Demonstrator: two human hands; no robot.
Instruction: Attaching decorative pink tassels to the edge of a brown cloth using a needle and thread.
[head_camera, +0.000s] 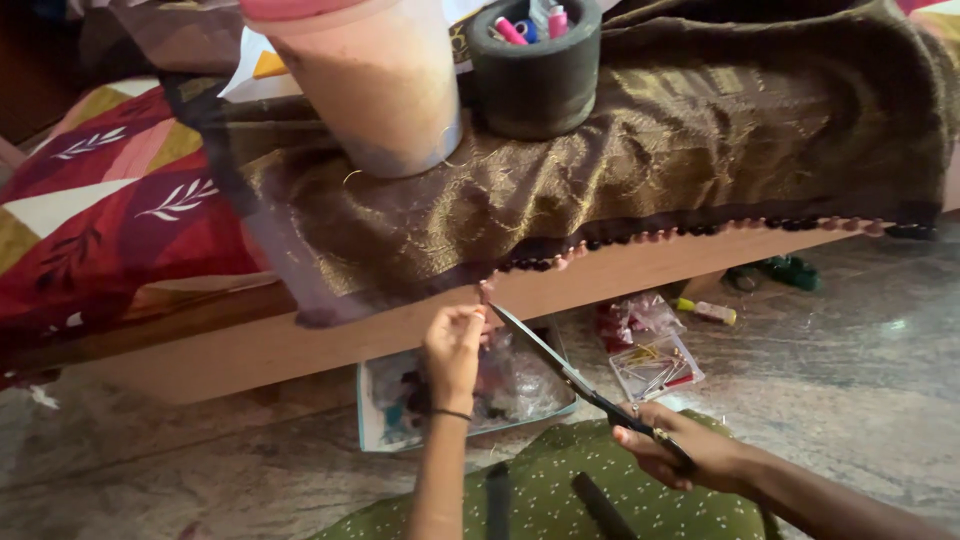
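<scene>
I have the left hand (452, 345) raised, its grip pinched closed on the end of the bead trim (700, 230) just where it hangs off the brown cloth (620, 150). The right hand (680, 455) sits lower and to the right, its grip closed around the handles of the scissors (565, 375). The scissors' long axis runs up and leftward from the right grip, and the blade tips come almost to the left fingertips, just right of the pinch; I can't tell whether the blades are parted. The trim itself runs away to the right of the left grip along the cloth's edge. The left hand is the nearer to the trim; the right reaches it only through the blades.

Count: one pair of scissors, one cloth, one bead trim. Above the left grip, on the cloth, stand one pink-lidded jar (375, 80) and one dark pot (535, 70) of thread spools. Below both grips, on the floor (850, 380), lie clear bags (650, 350) of bits.
</scene>
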